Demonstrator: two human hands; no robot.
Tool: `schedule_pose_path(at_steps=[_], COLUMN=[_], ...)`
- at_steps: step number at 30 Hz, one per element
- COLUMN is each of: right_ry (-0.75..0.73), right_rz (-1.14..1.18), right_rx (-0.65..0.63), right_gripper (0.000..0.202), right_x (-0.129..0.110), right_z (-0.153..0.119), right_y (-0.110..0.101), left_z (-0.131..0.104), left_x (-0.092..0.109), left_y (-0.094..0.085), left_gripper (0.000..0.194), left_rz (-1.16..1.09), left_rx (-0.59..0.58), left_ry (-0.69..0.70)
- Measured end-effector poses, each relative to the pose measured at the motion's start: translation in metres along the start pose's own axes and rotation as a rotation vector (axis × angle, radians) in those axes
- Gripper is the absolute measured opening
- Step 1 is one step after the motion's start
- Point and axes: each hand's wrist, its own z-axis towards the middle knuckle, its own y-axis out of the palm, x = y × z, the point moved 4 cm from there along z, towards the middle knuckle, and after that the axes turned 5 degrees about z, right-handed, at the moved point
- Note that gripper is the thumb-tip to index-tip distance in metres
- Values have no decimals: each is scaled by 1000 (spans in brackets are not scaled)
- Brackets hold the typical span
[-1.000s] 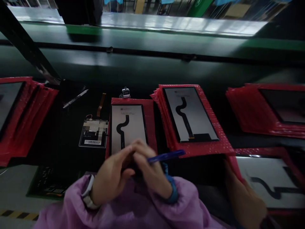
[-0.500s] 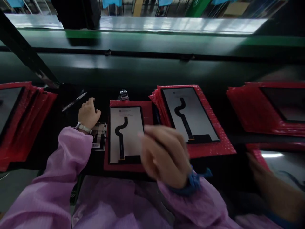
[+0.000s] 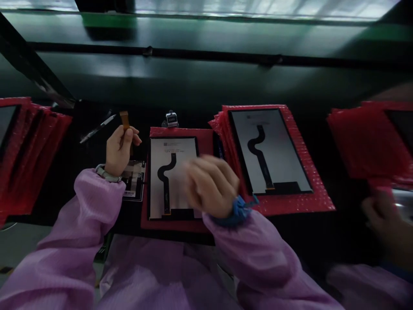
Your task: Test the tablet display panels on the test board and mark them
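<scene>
Orange flex strip: thin, flat, amber, squared top end up, pinched upright between my left hand's thumb and fingers, above the labelled module. Grey-backed panel, black edges, S-curved black cable, lies on a red sleeve just right of that. My right hand is over its right edge, fingers curled but motion-blurred; I can't tell if it's gripping anything. Beyond: tally counter, pen.
</scene>
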Motion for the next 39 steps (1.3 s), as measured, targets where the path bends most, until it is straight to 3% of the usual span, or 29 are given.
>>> schedule_pose_path(at_steps=[5, 7, 9, 15, 19, 23, 27, 30, 32, 35, 39], right_ry=[228, 258, 270, 292, 344, 450, 626, 705, 730, 751, 722], right_rz=[-73, -80, -90, -76, 75, 482, 1106, 1346, 1388, 1345, 1305], right_rx=[-419, -518, -535, -465, -345, -175, -27, 42, 44, 45, -6], right_gripper=[93, 98, 95, 82, 67, 51, 80, 97, 85, 50, 66], right_x=[20, 18, 14, 2, -1, 4, 10, 10, 8, 7, 8], right_z=[7, 2, 0, -1, 0, -1, -4, -5, -5, -5, -3], right_y=[48, 56, 58, 57, 54, 58, 69, 72, 73, 72, 74], left_z=[-4, -5, -6, -11, -13, -14, -15, -16, -16, -17, -21], left_x=[5, 5, 5, 8, 10, 9, 10, 14, 18, 22, 26], left_y=[3, 4, 4, 5, 6, 9, 11, 13, 14, 16, 19], left_gripper=[47, 44, 39, 31, 35, 31, 26, 22, 20, 23, 25], left_rz=[-22, -23, -10, -5, 90, 111, 123, 190, 232, 289, 334], left_rx=[-59, -95, -118, -122, -127, -166, -209, -257, -280, -317, -397], left_ry=[-7, -3, 1, 25, 39, 59, 74, 105, 131, 172, 255])
